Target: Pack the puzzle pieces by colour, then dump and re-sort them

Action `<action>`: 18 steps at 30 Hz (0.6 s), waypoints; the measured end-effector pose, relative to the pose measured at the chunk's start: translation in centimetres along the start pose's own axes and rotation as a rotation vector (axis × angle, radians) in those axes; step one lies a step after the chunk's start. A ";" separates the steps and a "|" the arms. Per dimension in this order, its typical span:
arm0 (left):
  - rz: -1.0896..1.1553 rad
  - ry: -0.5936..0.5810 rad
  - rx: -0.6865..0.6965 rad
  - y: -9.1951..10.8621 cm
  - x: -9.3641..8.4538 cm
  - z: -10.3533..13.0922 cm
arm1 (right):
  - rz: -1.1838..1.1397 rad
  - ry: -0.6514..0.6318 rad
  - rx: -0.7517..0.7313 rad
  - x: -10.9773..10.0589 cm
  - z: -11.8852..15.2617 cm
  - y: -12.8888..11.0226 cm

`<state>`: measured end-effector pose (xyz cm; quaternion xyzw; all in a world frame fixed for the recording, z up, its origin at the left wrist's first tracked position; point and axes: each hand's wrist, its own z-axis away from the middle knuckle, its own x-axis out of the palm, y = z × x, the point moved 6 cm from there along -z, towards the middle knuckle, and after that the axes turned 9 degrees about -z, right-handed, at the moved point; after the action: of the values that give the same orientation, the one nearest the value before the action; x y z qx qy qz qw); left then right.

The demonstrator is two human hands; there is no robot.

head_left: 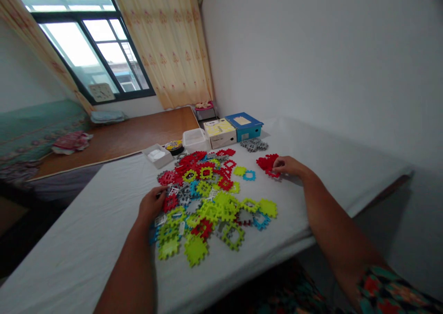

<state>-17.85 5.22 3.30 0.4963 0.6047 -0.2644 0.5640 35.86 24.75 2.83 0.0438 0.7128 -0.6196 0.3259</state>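
While most of the toothed plastic pieces (224, 205) sit in one big jumble on the white-covered table (104, 231), a couple of bunches lie apart from it, and colour looks like the reason. The red pieces (266, 161) are together over by the right hand (286, 165), and the grey pieces (254, 145) make their own flat patch beyond, near the blue box (243, 125). My guess is that the gap of bare cloth is there so the colours don't mix (the lime plate (239, 171) and blue frame (249, 175) sitting between kinda spoil the neat look). The yellow-and-white box (220, 133), clear tub (195, 139) and white tray (158, 156) are over at the far side, probably to leave working room up front.

As for the hands, the right one has its fingers bent and drawn close together, tips down at the right side of the red bunch. Could be a light pinch, but the fingers hide the contact, so I can't tell if it's gripping a piece or only touching. The left hand (152, 205) is at the jumble's left edge, fingers half curled, a red square (170, 203) just beside the fingertips. Can't tell whether it's grasping anything either.
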 end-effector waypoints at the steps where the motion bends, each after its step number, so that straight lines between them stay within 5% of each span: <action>1: 0.005 0.001 -0.005 0.0 0.0 0.0 | 0.004 -0.009 0.004 0.1 0.1 0.0; 14: -0.009 -0.013 0.003 -0.3 0.3 -0.1 | -0.140 -0.080 -0.039 0.0 0.8 -1.1; 18: 0.003 -0.026 0.005 -0.6 0.6 -0.1 | -0.076 -0.264 0.012 0.9 1.2 0.0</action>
<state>-18.39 5.25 2.65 0.4950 0.5958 -0.2716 0.5711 35.63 23.39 2.36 -0.0633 0.6609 -0.6362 0.3930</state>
